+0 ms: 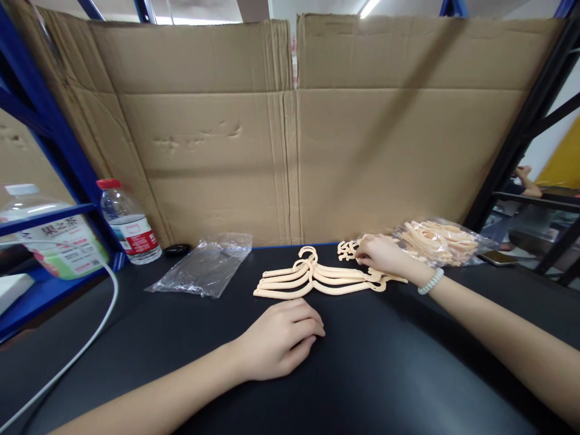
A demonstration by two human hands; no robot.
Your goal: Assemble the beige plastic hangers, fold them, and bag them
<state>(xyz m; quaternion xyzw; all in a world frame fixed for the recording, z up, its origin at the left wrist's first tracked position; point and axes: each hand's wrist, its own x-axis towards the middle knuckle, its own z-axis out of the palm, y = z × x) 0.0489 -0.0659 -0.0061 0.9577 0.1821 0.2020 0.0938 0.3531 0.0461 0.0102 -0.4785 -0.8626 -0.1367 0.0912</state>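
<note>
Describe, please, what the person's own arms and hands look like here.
The left hand and right hand are bare, without gloves. A pale, ridged band circles the right wrist; none shows on the left. No sleeve shows on the left forearm or right forearm.

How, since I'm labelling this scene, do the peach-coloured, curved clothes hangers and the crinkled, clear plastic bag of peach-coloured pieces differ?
The hangers lie uncovered, overlapping in a row; the bag encloses its pieces in a bulging heap. The hangers sit centrally, the bag farther right. Both rest on the black tabletop and show a similar peach colour.
</note>
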